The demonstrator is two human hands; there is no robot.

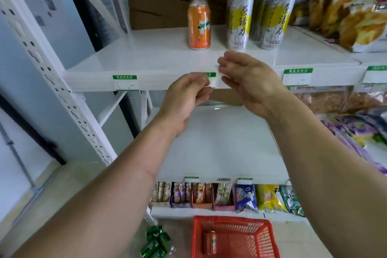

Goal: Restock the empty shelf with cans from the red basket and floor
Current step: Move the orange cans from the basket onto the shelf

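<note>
A white metal shelf [146,56] fills the view, its top board holding an orange can [199,25] and, to its right, two tall grey-and-yellow cans [239,16] standing upright. The board below is bare. On the floor sits a red basket [268,234] with one orange soda can [210,242] lying inside — just left of it, a wrapped pack of green cans [156,243]. Snack bags [356,19] crowd the shelves to the right. Both arms reach to the top board's front edge: the left hand [184,94] and the right hand [249,79] each pinch the small white price label [215,81] between fingertips, a narrow grip.
</note>
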